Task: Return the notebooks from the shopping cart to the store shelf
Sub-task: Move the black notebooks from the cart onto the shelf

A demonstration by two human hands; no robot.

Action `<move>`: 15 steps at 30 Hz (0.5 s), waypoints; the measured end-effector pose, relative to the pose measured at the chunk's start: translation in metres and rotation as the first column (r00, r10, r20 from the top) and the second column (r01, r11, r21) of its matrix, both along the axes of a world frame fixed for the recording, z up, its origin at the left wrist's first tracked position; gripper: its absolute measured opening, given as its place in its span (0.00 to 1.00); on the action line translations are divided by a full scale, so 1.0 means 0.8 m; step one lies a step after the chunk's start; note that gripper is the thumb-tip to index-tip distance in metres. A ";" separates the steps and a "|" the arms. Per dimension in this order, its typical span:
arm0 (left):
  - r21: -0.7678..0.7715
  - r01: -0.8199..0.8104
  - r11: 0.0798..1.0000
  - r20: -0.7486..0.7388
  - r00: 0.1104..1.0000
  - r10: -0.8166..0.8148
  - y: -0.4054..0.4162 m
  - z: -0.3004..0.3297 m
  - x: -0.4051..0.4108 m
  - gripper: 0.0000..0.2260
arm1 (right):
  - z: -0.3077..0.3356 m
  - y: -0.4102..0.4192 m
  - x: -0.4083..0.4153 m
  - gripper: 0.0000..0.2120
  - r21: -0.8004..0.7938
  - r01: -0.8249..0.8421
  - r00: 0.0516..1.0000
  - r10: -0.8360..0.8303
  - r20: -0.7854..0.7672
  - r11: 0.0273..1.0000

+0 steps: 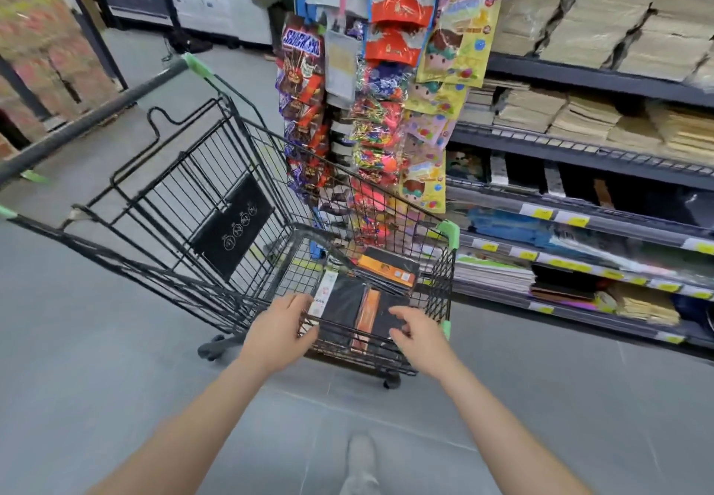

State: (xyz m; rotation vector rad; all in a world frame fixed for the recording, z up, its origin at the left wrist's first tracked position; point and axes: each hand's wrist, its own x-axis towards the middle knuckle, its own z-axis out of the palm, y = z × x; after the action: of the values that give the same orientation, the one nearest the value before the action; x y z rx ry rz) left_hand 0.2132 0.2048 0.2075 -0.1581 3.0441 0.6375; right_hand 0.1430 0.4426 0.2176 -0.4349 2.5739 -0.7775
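A black wire shopping cart (216, 201) with green corner guards stands in front of me. In its near right end lie black notebooks with orange bands: one notebook (347, 307) close to me and another (388, 268) just behind it. My left hand (280, 326) hovers at the near notebook's left edge with fingers spread. Over its right edge is my right hand (419, 334), fingers also apart. Neither hand grips anything. The store shelf (579, 146) with stacked notebooks and paper rises to the right of the cart.
A hanging rack of snack and candy bags (371, 108) stands just behind the cart, at the shelf's end. Lower shelf rows (560, 262) carry yellow price tags. Grey floor (96, 378) spreads around me, and my shoe (359, 463) shows below. Red goods are stacked far left.
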 end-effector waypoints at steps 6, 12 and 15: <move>0.029 0.009 1.000 0.033 0.999 -0.010 -0.032 -0.013 -0.051 0.21 | -0.026 -0.036 -0.048 0.20 0.000 0.041 0.997 -0.041 0.068 0.999; 0.062 -0.036 0.997 0.139 0.990 0.027 -0.078 -0.022 -0.123 0.22 | -0.049 -0.078 -0.128 0.21 0.006 0.042 0.986 -0.043 0.163 0.999; 0.096 -0.076 0.992 0.210 0.976 0.055 -0.100 -0.027 -0.157 0.22 | -0.053 -0.099 -0.152 0.22 0.008 0.059 0.976 -0.060 0.211 0.998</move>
State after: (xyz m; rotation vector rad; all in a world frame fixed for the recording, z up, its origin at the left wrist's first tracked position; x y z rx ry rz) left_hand 0.0875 0.1248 0.1862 -0.3031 2.8096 0.7310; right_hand 0.0210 0.3638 0.1750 -0.2599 2.3982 -0.7968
